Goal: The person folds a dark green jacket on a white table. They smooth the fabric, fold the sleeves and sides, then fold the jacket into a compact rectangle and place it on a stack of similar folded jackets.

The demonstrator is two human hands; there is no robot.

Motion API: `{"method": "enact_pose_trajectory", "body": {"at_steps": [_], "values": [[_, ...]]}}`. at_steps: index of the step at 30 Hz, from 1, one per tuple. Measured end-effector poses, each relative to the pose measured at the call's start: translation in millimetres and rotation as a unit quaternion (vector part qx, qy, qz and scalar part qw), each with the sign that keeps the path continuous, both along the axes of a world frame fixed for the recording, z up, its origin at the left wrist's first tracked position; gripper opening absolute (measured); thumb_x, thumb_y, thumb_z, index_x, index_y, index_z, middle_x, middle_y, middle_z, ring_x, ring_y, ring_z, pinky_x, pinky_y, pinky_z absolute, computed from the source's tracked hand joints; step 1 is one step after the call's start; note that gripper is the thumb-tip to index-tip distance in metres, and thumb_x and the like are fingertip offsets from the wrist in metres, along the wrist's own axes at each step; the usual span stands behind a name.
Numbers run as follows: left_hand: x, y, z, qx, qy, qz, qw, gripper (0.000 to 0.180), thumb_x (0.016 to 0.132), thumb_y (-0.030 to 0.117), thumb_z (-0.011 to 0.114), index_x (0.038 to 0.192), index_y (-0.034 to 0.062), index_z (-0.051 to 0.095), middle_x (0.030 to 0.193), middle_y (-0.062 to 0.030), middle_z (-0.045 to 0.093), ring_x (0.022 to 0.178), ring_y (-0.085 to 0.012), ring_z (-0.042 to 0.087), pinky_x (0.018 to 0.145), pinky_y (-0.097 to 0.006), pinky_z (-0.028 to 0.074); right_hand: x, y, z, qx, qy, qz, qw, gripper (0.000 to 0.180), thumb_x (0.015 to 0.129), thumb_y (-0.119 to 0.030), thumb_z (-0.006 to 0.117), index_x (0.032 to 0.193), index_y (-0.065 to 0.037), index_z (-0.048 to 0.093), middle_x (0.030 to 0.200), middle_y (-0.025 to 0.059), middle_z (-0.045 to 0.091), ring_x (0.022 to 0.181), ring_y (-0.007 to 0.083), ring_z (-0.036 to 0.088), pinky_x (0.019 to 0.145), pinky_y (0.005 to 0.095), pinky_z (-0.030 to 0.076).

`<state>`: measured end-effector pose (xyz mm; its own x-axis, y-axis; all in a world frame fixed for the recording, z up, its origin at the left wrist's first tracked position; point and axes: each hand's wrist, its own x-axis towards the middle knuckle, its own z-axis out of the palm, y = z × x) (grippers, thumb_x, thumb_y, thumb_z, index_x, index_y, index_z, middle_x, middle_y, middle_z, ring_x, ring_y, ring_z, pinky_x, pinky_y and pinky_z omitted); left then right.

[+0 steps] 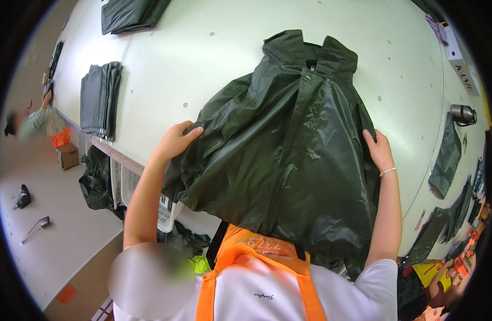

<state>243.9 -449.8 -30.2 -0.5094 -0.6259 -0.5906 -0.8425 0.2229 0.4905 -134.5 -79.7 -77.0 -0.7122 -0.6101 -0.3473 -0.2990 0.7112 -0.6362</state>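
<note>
A dark green glossy rain jacket [289, 144] lies front up on the pale table [165, 80], its collar pointing away from me and its hem hanging over the near edge. My left hand [179, 140] grips the jacket's left side near the sleeve, thumb on top and fingers partly hidden beneath the fabric. On the opposite side, my right hand [379, 151] is closed on the other edge, with the thumb on the cloth. Creases run down the front between both hands.
Folded dark green garments [100, 100] form a stack at the left; another folded pile [133, 15] lies farther back. A metal flask [463, 114] and a folded garment [447, 158] are at the right. White plastic crates [129, 184] stand below the table's left edge. Other people work at both sides.
</note>
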Motion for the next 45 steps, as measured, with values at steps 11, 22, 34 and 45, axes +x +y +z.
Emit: {"method": "enact_pose_trajectory", "body": {"at_steps": [11,22,34,45], "values": [[-105,-170,-24,-0.389,0.127,-0.138,0.902,0.046,0.071,0.018,0.061,0.115,0.0051,0.057,0.109,-0.0144,0.062,0.105,-0.0297,0.057,0.092,-0.039,0.043,-80,-28,-20,-0.016,0.164,-0.017,0.986,0.031,0.084,-0.031,0.062,0.093,-0.001,0.059,0.088,0.0171,0.066,0.080,0.0297,0.064,0.076,0.0361,0.049],[-325,-91,-38,0.092,-0.047,-0.065,0.993,0.040,0.082,0.037,0.063,0.063,0.0015,0.063,0.058,-0.0076,0.060,0.042,-0.0153,0.051,0.038,-0.026,0.040,-117,-183,15,0.084,-0.121,-0.133,0.980,0.049,0.087,-0.045,0.055,0.070,0.001,0.061,0.056,0.0049,0.055,0.046,0.0108,0.047,0.043,0.0268,0.040],[-345,-90,-52,-0.247,0.175,-0.124,0.945,0.034,0.075,0.034,0.063,0.100,0.0108,0.066,0.087,-0.0139,0.066,0.080,-0.0297,0.064,0.071,-0.040,0.049,-126,-189,0,-0.141,0.084,-0.114,0.980,0.028,0.083,-0.028,0.062,0.088,-0.001,0.068,0.083,0.0160,0.067,0.078,0.0265,0.065,0.074,0.0351,0.050],[-273,8,-55,-0.050,0.309,-0.125,0.941,0.028,0.090,0.018,0.059,0.112,0.0008,0.064,0.089,-0.0035,0.066,0.076,-0.0069,0.055,0.070,-0.020,0.044,-93,455,-68,0.271,0.239,-0.449,0.817,0.050,0.078,-0.008,0.052,0.126,0.002,0.046,0.124,0.0223,0.050,0.118,0.0342,0.047,0.102,0.0364,0.035]]}}
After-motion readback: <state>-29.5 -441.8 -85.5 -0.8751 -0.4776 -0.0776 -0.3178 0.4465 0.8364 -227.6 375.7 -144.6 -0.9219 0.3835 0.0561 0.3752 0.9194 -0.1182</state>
